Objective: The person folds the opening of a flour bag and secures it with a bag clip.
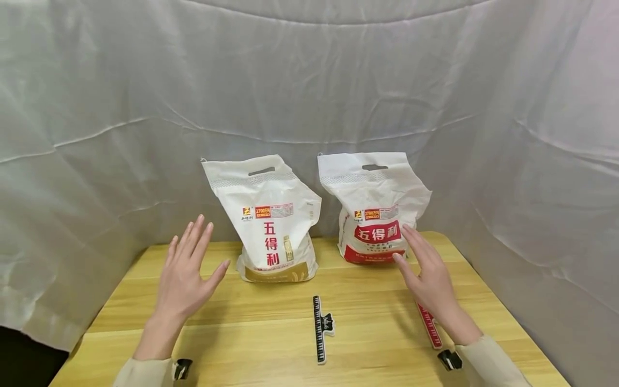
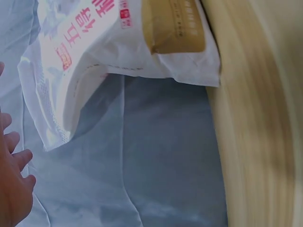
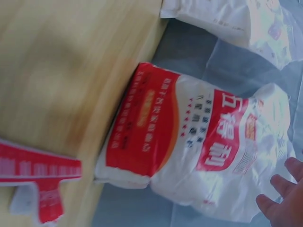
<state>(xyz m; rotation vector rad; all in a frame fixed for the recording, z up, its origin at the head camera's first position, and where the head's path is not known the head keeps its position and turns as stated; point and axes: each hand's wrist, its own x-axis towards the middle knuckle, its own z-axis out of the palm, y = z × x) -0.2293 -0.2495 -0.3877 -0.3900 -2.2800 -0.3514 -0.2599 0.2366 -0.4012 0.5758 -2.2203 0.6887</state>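
Observation:
Two white flour bags with handle cut-outs stand upright at the back of a wooden table. The left flour bag (image 1: 278, 226) has a gold band at its base, also seen in the left wrist view on the bag (image 2: 180, 28). The right flour bag (image 1: 377, 215) carries red panels, plain on the bag (image 3: 147, 118) in the right wrist view. My left hand (image 1: 186, 274) hovers left of the gold-banded bag, fingers spread, holding nothing. My right hand (image 1: 430, 274) hovers in front of the red bag's right side, fingers extended and holding nothing; whether it touches the bag I cannot tell.
A black piano-key clip (image 1: 319, 330) lies at the table's middle front. A red clip (image 1: 429, 327) of the same kind lies partly under my right forearm in view. Grey cloth (image 1: 309, 80) hangs behind and at both sides of the table (image 1: 261, 333).

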